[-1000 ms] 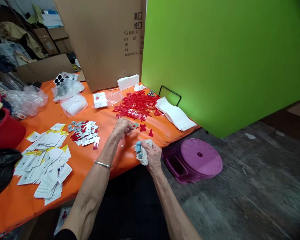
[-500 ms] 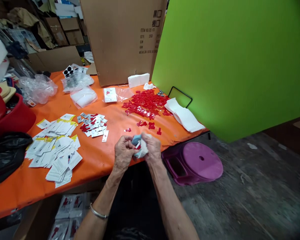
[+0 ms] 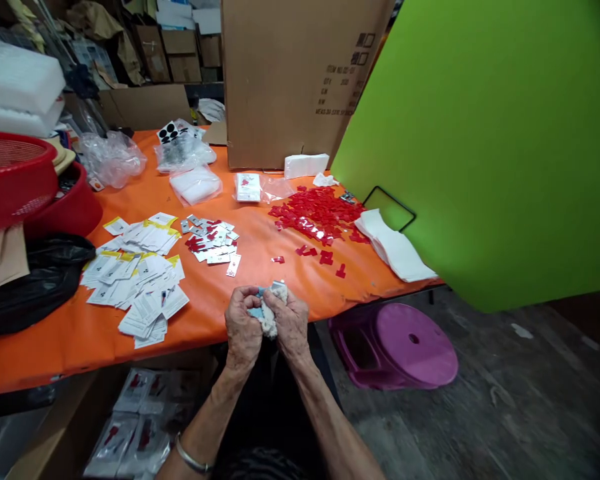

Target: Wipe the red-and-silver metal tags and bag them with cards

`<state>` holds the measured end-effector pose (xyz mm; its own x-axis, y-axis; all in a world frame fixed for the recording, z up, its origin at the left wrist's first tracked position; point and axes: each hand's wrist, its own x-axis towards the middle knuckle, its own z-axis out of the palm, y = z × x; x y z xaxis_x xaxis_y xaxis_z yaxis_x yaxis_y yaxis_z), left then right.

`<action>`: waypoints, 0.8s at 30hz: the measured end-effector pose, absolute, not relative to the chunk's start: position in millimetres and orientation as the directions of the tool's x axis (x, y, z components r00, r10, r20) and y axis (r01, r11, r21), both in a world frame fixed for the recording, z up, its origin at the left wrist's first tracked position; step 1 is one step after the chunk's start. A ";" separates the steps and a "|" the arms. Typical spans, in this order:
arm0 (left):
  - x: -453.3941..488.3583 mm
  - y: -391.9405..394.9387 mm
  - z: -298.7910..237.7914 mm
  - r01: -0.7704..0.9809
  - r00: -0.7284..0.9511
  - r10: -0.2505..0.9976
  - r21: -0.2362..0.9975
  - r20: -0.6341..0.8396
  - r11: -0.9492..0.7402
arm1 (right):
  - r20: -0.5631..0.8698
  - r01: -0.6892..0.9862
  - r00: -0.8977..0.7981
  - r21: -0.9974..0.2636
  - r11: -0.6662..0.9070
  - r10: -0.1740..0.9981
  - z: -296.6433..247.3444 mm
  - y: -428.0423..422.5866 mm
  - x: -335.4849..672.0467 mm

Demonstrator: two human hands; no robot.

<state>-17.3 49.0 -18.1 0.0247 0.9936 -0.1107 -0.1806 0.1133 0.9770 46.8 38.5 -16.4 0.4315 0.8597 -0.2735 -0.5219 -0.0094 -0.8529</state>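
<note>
1. The left hand (image 3: 243, 327) and right hand (image 3: 290, 320) curl nearly closed, together gripping a crumpled white-and-blue rag (image 3: 267, 317).
2. The rag sits at the near edge of the orange surface (image 3: 80, 353), below scattered red plastic pieces (image 3: 317, 213).

The cloth (image 3: 267, 323) is mostly hidden;

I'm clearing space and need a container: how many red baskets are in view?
2: a red mesh basket at the far left, and a deeper red basket beside and partly under it, left of the orange table. Others could be hidden beneath them.
</note>
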 end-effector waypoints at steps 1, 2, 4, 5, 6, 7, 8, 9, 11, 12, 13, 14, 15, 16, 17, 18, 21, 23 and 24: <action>-21.7 49.4 -16.8 -0.150 0.042 0.993 0.982 -0.112 0.117 | -0.298 -0.547 0.450 -0.837 -0.003 0.842 -16.9 42.4 48.0; -26.7 51.4 -14.9 -0.121 0.065 0.990 0.984 -0.126 0.133 | -0.325 -0.575 0.481 -0.818 0.013 0.814 -17.2 46.6 52.3; -38.4 61.4 -11.0 -0.069 0.070 0.985 0.985 -0.156 0.161 | -0.364 -0.614 0.572 -0.784 0.090 0.735 -17.5 53.8 66.4; -45.1 69.6 -9.5 -0.033 0.043 0.987 0.987 -0.154 0.156 | -0.362 -0.617 0.607 -0.776 0.133 0.708 -17.3 55.5 74.2; -52.2 79.7 -8.8 0.022 0.005 0.991 0.991 -0.131 0.131 | -0.348 -0.615 0.618 -0.773 0.158 0.705 -16.8 55.3 81.4; -59.7 91.6 -8.8 0.098 -0.035 0.996 0.991 -0.087 0.091 | -0.331 -0.613 0.604 -0.774 0.157 0.725 -15.8 52.9 87.3; -67.1 104.7 -9.4 0.199 -0.055 0.998 0.979 -0.036 0.047 | -0.322 -0.617 0.565 -0.777 0.129 0.760 -14.4 48.4 91.5; -74.1 118.3 -10.5 0.308 -0.053 0.998 0.951 0.014 0.003 | -0.323 -0.623 0.510 -0.778 0.084 0.797 -12.6 42.2 94.0; -84.9 143.1 -13.1 0.519 -0.025 0.994 0.851 0.107 -0.079 | -0.351 -0.640 0.416 -0.768 -0.005 0.839 -9.0 27.5 95.3; -87.8 152.2 -14.0 0.603 -0.005 0.989 0.790 0.147 -0.114 | -0.367 -0.645 0.384 -0.763 -0.038 0.847 -7.6 20.5 95.3; -88.4 158.0 -14.3 0.660 0.008 0.983 0.737 0.186 -0.145 | -0.381 -0.645 0.363 -0.762 -0.066 0.851 -6.6 14.5 95.7; -86.4 159.6 -14.1 0.693 0.010 0.975 0.701 0.224 -0.168 | -0.392 -0.638 0.348 -0.764 -0.091 0.851 -6.1 9.8 96.5; -81.5 156.8 -13.4 0.696 0.004 0.967 0.694 0.253 -0.185 | -0.401 -0.628 0.338 -0.770 -0.113 0.851 -6.0 6.5 97.8; -73.4 149.7 -12.2 0.668 -0.006 0.965 0.719 0.263 -0.192 | -0.400 -0.613 0.342 -0.781 -0.121 0.850 -6.1 4.8 99.1; -62.3 138.9 -10.8 0.601 -0.015 0.969 0.777 0.246 -0.188 | -0.385 -0.586 0.363 -0.802 -0.114 0.848 -6.3 4.4 99.9; -48.8 125.4 -9.2 0.490 0.005 0.983 0.856 0.185 -0.164 | -0.355 -0.539 0.402 -0.837 -0.095 0.844 -6.4 5.3 99.8; -4.2 81.2 -4.4 -0.066 0.241 0.959 0.983 -0.151 0.171 | -0.169 -0.225 0.506 -0.973 -0.060 0.846 -4.2 12.1 94.2; 15.7 60.1 -1.4 -0.323 0.413 0.853 0.824 -0.320 0.466 | -0.064 -0.009 0.460 -0.998 -0.068 0.886 -0.3 17.0 91.2; 19.8 54.0 -0.1 -0.393 0.449 0.813 0.736 -0.370 0.552 | -0.042 0.045 0.399 -0.997 -0.066 0.916 2.0 19.2 91.9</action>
<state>19.8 54.0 -0.1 0.4486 0.8135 -0.3702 -0.3933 0.5516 0.7356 91.9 19.2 2.0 0.3988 0.9161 -0.0422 0.0450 -0.0655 -0.9968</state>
